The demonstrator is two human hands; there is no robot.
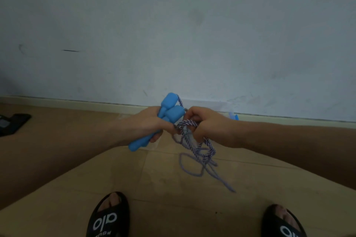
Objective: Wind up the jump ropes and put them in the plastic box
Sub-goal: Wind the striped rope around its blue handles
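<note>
- Slippers (pixel 107 215) planted apart on floor (pixel 163 188), below the work.
- Slack rope (pixel 200 157) trailing down, yet unwound.
- Right hand (pixel 204 123), fingers curled round rope loops, feeding the winding.
- Left hand (pixel 148 121) clenching both handles (pixel 167 115) together as core.
- Box unseen.

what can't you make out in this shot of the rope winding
Head view only:
- The plastic box: not surely in view; a pale blue scrap behind the right hand is mostly hidden.
- Rope path inside the right hand: covered by curled fingers.
- Blue handles' middles: hidden by the left hand.
- Dark object at the left edge: cut off.
</note>
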